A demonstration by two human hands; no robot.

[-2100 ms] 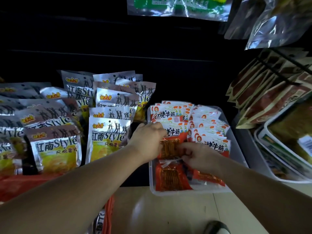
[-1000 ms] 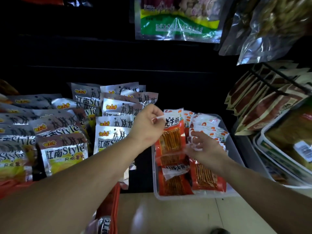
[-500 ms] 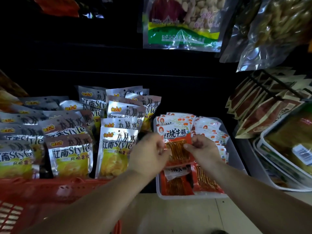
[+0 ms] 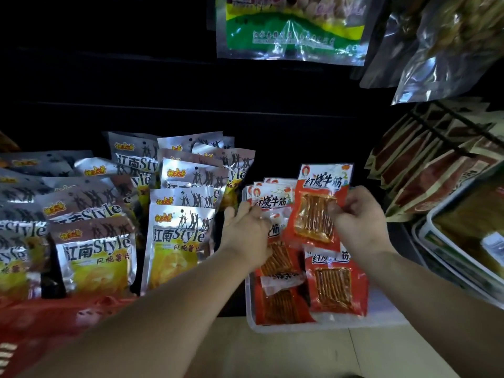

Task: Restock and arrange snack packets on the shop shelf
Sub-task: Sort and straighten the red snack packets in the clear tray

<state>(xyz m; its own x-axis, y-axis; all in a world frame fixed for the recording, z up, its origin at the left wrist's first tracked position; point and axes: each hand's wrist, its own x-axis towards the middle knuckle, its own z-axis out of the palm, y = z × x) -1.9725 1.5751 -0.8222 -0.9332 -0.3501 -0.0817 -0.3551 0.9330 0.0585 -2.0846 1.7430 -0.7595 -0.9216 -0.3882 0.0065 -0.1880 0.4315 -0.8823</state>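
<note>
Head view, dim shelf bay.

Right hand: fingers and thumb curled, pinching the right edge of a red snack packet with a white printed header and a clear window showing orange strips. The packet is held upright, clear of the stock, above the back right part of a shallow clear plastic tray.

Left hand: back toward the camera, knuckles bent, against a row of matching red-and-white packets standing on edge at the tray's back left corner. Fingertips are hidden; cannot tell whether it pinches a packet or only touches the row.

Tray sits at the shelf's front edge. Two like packets lie flat in it: one at the front right corner, one at the front left corner, partly overlapped by others.

Left of the tray, on the same shelf: rows of silver foil crisp bags with yellow lower panels, standing upright and leaning back.

Red plastic basket at the shelf's front left edge.
</note>
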